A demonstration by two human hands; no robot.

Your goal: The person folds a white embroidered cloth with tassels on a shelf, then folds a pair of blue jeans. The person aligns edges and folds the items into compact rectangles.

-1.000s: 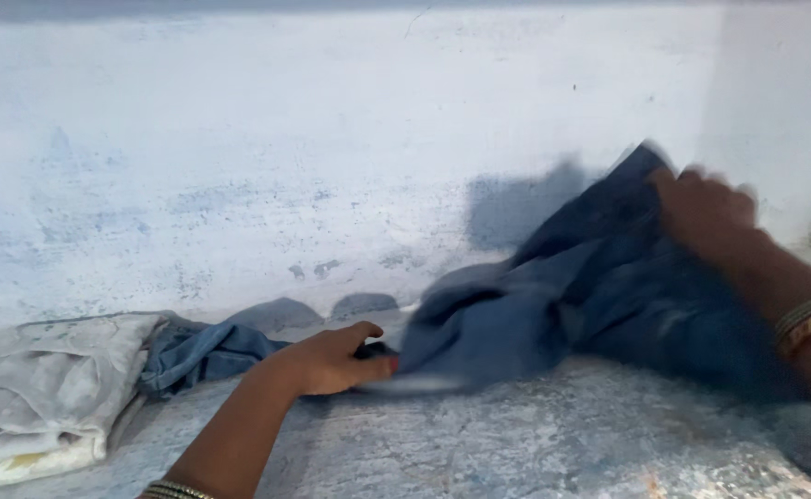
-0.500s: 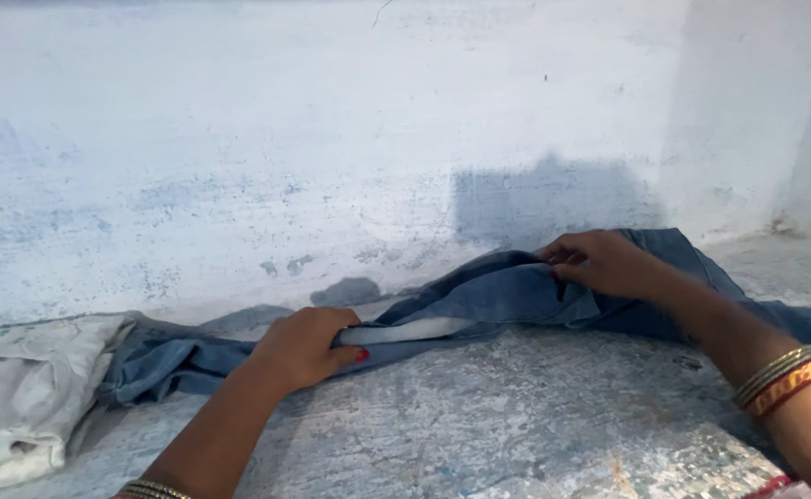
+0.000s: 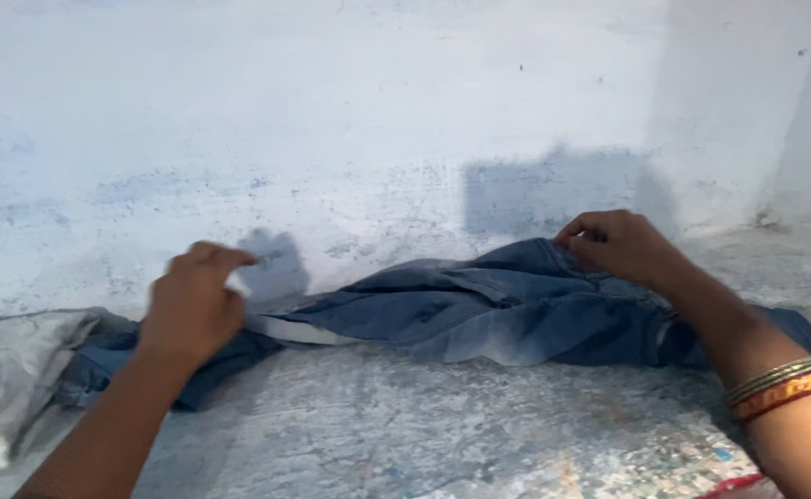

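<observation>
So the blue jeans lie across the concrete ledge by the far wall. Left hand pinches the left end, right hand grips the far right edge.

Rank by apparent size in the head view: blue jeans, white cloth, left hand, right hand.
1. blue jeans, clearly largest.
2. white cloth, cut by the frame edge, so its full extent is unsure.
3. left hand and right hand: look alike, unranked.

jeans on ledge — wall behind, cloth left
</observation>
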